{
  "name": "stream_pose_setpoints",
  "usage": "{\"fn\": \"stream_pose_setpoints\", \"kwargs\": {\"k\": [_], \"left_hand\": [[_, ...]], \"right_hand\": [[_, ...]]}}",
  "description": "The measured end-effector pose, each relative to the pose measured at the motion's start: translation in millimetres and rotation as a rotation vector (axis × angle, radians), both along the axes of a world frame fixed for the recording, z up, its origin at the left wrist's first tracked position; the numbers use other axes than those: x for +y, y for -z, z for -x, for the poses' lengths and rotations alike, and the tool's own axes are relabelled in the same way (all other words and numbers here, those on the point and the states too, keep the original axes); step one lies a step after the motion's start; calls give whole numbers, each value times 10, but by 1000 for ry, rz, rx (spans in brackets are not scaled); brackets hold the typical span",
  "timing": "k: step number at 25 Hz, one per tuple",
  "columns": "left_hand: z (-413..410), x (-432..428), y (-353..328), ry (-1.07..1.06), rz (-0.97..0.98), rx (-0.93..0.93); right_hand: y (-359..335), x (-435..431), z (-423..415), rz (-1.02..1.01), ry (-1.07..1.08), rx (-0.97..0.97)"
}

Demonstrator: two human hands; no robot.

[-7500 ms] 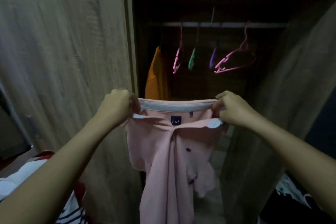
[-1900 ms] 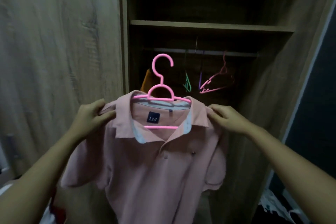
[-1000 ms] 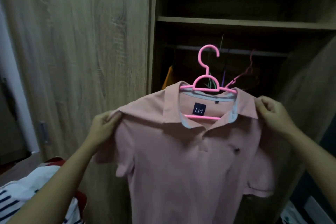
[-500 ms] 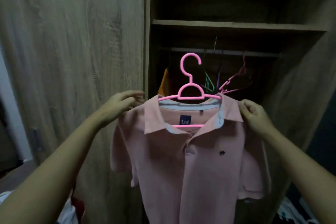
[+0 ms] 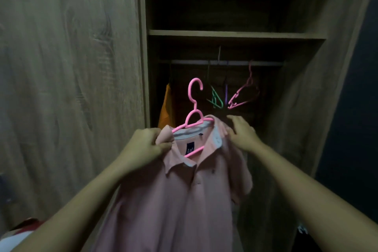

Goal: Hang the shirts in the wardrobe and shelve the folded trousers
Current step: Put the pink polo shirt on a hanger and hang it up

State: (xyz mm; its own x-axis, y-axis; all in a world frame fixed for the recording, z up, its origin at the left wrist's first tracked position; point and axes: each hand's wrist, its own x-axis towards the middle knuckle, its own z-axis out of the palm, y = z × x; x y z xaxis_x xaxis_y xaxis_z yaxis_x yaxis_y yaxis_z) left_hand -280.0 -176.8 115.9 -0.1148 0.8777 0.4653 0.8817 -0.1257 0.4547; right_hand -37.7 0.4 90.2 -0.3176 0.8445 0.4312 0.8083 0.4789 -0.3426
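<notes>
Pink shirt (image 5: 180, 200) on pink hanger (image 5: 193, 112), gripped at the shoulder by the left hand (image 5: 143, 147); right hand (image 5: 242, 133) laid open-fingered against the collar, below the wardrobe rail (image 5: 225, 63).

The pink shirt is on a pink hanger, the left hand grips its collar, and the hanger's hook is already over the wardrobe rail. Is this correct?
Not quite. In the head view the pink hanger hook is free in the air, below the rail, not over it. The rest holds: the pink shirt is on the hanger and the left hand grips its collar.
</notes>
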Motion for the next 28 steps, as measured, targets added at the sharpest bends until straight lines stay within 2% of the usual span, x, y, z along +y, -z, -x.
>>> {"fn": "stream_pose_setpoints", "kwargs": {"k": [2, 7, 11, 17, 20, 23, 28], "left_hand": [[-93, 170, -5, -69, 4, -32], [-251, 891, -75, -174, 80, -356], [-393, 1605, -335, -264, 77, -435], [-483, 2706, -869, -384, 17, -202], [-500, 3128, -1000, -448, 5, -220], [-465, 3382, -915, -528, 47, -251], [-414, 3499, -606, -511, 140, -145]], "right_hand": [[18, 31, 189, 30, 21, 42], [-114, 372, 430, -82, 91, 105], [-395, 845, 513, -198, 79, 51], [-711, 1511, 558, -284, 49, -210], [-708, 1658, 543, -267, 32, -335], [-653, 1719, 513, -232, 13, -399], [-626, 1704, 510, -239, -27, -419]]}}
